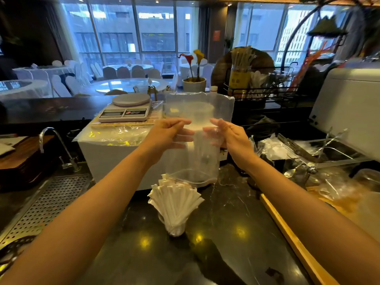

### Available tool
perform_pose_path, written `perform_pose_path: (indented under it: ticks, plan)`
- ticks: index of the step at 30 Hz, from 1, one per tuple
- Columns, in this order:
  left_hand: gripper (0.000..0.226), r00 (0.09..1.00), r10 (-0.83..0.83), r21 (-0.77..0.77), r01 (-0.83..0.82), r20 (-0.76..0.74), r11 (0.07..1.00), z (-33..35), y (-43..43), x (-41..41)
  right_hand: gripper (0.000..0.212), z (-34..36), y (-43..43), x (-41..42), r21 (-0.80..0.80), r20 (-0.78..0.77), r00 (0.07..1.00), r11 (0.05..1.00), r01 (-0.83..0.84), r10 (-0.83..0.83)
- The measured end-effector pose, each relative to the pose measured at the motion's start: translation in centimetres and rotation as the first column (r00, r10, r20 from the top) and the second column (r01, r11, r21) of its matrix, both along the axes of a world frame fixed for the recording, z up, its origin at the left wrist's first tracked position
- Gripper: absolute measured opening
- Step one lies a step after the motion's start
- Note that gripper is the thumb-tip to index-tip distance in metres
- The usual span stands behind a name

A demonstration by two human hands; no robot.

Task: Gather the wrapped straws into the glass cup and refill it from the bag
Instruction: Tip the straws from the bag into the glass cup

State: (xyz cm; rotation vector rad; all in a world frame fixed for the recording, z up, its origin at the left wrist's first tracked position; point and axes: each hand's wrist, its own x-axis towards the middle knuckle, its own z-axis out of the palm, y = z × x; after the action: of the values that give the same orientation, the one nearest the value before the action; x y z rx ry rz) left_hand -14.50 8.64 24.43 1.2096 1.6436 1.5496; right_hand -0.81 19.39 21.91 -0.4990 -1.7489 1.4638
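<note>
I have both hands up above the glass cup (175, 228), which stands on the dark marble counter (236, 233). The cup is packed with wrapped straws (175, 200) that fan out of its mouth in a white spray. My left hand (166, 133) and my right hand (228, 133) each pinch one side of the clear plastic bag (198, 112), fingers closed on the film about halfway up it. The bag hangs upside down, its open mouth just above and slightly behind the straw tips; I cannot tell whether the film touches them. It looks see-through and limp, and I make out no straws inside it. Beyond the cup sits a white box (115, 155) wrapped in plastic, with a kitchen scale (127, 109) on top of it. To the left of the cup, a perforated metal drain tray (47, 202) and a tap (59, 145) sit by the counter. To the right of the cup runs a wooden edge (287, 229).
</note>
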Motion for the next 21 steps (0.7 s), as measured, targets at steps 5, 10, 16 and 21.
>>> perform_pose_path:
  ticks: [5, 10, 16, 21]
  plan:
    - [0.025, 0.997, 0.048, 0.014, -0.049, 0.063, 0.999, -1.9, 2.6, 3.9, 0.034, -1.5, 1.5, 3.5, 0.014, 0.033, 0.978, 0.978, 0.207, -0.208]
    - [0.008, 0.994, 0.037, -0.06, -0.031, 0.098, 0.998, -6.2, 3.9, 8.2, 0.043, -4.6, 3.1, 6.8, 0.005, 0.134, 0.917, 0.925, 0.379, -0.377]
    - [0.009, 0.976, 0.024, -0.286, 0.039, 0.215, 0.957, -13.9, 3.5, 12.6, 0.048, -9.5, 4.3, 9.5, 0.058, 0.321, 0.8, 0.854, 0.517, -0.506]
    - [0.026, 0.963, 0.144, -0.382, -0.049, 0.226, 0.923, -18.5, 3.2, 13.9, 0.031, -13.2, 4.1, 10.3, 0.023, 0.508, 0.74, 0.865, 0.501, -0.442]
